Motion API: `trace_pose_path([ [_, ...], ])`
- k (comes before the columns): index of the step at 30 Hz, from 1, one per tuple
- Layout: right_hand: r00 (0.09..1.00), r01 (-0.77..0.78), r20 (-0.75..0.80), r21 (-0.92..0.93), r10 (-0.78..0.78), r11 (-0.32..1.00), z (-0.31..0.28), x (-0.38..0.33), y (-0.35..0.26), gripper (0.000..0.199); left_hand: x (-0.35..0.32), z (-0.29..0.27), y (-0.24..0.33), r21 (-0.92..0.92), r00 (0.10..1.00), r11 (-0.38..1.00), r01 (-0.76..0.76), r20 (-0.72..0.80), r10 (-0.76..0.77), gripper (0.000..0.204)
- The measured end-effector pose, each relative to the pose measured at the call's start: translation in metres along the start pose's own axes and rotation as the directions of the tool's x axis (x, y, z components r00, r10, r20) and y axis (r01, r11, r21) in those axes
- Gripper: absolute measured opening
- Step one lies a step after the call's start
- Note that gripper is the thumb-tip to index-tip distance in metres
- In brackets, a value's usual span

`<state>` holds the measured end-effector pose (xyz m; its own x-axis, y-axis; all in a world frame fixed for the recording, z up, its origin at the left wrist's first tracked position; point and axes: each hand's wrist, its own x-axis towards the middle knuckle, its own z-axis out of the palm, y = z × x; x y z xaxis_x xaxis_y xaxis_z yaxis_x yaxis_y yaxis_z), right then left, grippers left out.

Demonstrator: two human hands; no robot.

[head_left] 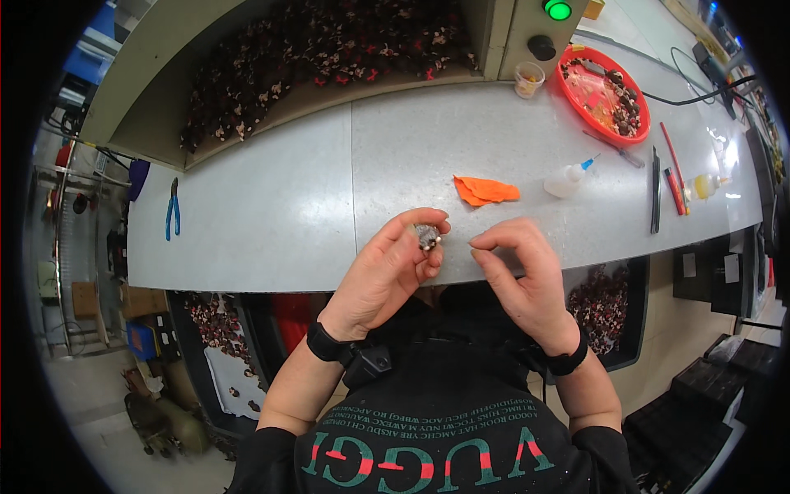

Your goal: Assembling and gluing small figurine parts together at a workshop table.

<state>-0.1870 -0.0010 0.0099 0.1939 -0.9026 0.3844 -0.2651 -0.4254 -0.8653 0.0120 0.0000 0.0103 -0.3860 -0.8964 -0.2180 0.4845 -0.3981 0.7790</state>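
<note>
My left hand [387,272] is closed around a small, dark grey, rounded piece with pale spots [428,237], held between thumb and fingers above the table's near edge. Just to its right, my right hand [527,276] has its thumb and forefinger brought together in a pinch. Whatever sits between those tips, if anything, is too small to make out. The two hands are apart. Beyond them lies a crumpled orange cloth [485,190]. A clear squeeze bottle with a blue needle tip [565,181] rests on its side to the right of the cloth.
Blue-handled pliers [173,210] lie at left on the grey table [271,198]. A machine tray [321,103] heaped with dark, red and white pieces spans the back. A red bowl [621,138], a small cup [529,80], pens [675,191] and a yellow-filled bottle [704,187] stand right. Bins of pieces [605,317] sit below.
</note>
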Motion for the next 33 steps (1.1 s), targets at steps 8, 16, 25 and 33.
trace_pose_path([
  [8, 1.000, -0.023, 0.019, 0.086, 0.022, 0.996, 0.009, 0.001, -0.001, 0.029, 0.003, -0.001, -0.003, -0.009, 0.997, 0.999, 0.049, 0.057, -0.049, 0.065],
  [16, 0.999, 0.015, 0.045, 0.159, -0.023, 0.987, 0.021, 0.004, 0.003, 0.037, 0.001, 0.011, -0.002, 0.101, 0.997, 0.994, 0.049, 0.057, -0.055, 0.056],
  [25, 0.999, 0.027, 0.042, 0.152, -0.034, 0.988, 0.020, 0.001, 0.008, 0.036, 0.000, 0.012, -0.001, 0.173, 0.996, 0.982, 0.079, 0.016, -0.083, 0.051],
  [33, 0.999, 0.020, 0.025, 0.127, -0.023, 0.992, 0.019, 0.000, 0.008, 0.035, -0.003, 0.011, -0.001, 0.352, 0.999, 0.935, 0.030, 0.024, -0.041, 0.058],
])
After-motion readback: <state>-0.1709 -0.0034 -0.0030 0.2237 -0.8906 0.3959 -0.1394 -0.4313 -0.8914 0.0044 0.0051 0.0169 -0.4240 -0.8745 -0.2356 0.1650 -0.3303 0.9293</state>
